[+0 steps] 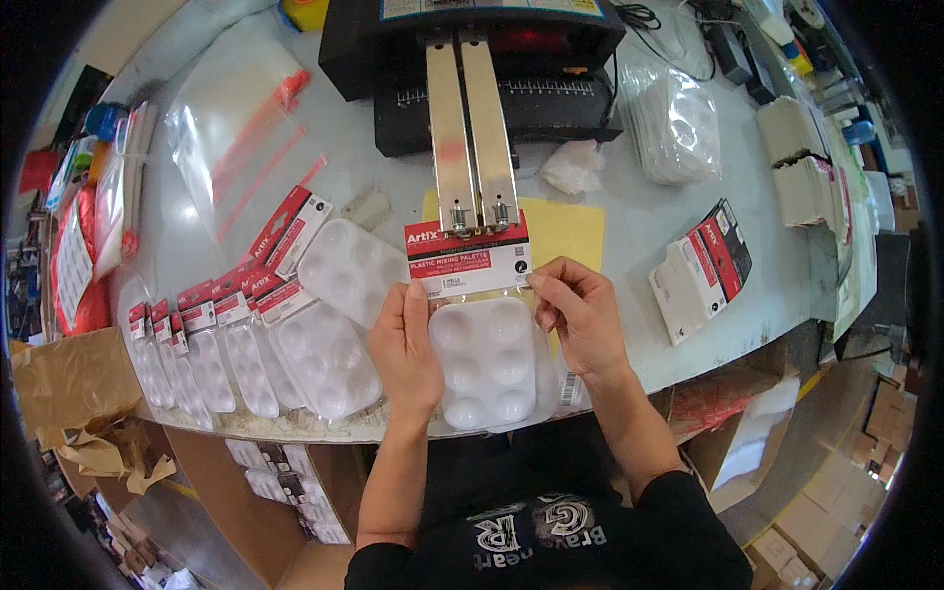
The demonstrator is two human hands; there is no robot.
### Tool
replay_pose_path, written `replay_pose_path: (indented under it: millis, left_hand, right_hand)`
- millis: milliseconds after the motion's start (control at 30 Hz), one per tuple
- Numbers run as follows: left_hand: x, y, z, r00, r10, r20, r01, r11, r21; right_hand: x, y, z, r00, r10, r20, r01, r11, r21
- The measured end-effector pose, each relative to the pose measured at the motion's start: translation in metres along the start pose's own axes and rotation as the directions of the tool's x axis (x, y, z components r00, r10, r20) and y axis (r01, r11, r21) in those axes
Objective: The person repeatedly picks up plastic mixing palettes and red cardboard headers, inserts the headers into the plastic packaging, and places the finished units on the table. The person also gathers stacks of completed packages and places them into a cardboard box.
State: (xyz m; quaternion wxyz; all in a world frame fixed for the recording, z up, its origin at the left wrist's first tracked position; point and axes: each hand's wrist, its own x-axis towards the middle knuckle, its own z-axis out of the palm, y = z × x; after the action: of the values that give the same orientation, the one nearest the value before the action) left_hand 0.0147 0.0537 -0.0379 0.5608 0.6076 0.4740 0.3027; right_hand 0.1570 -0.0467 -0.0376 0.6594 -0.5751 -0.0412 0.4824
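A white plastic paint tray (483,356) with rounded corners is lying lengthwise at the near edge of the table (639,329), its six round wells facing up in two columns of three, inside a clear bag (544,401). A red, black and white card (466,264) is covering the bag's far end, its top edge sitting beneath the tips of two metal bars (447,118).

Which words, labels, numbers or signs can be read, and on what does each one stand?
I will not copy wording; print stands on:
Held red-and-white header card: large print legible, smallest lines blurred.
Black shirt: large white lettering, partly legible.
Stacked header cards: small print too blurred.
Barcode label: too small to read.
Black machine: scale marks, too small.
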Motion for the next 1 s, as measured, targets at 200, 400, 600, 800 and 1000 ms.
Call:
replay_pose_path:
  millis: [200,400,600,800,1000]
  left_hand:
    - [-0.005,0.003,0.001,1.0,0.001,-0.002,-0.001,0.997,-0.075]
    - [0.017,0.003,0.007,1.0,-0.011,0.0,0.011,0.999,0.041]
    - [0.035,-0.027,0.013,1.0,0.027,0.005,-0.026,0.998,-0.06]
    - [0.032,-0.011,-0.039,0.98,0.162,-0.115,-0.121,0.946,0.3]
    - [0.035,0.026,-0.097,0.724,0.614,-0.314,0.057,0.401,0.914]
  right_hand:
    - [-0.001,0.0,-0.001,0.996,-0.076,0.042,0.076,0.997,0.022]
    - [0.019,-0.006,0.008,0.984,-0.178,0.004,0.178,0.982,-0.066]
    - [0.033,0.015,0.005,0.969,-0.247,-0.02,0.247,0.968,0.032]
    - [0.009,-0.039,-0.039,0.828,-0.561,0.008,0.463,0.675,-0.575]
    - [-0.01,-0.078,-0.167,0.724,-0.69,-0.024,0.051,0.088,-0.995]
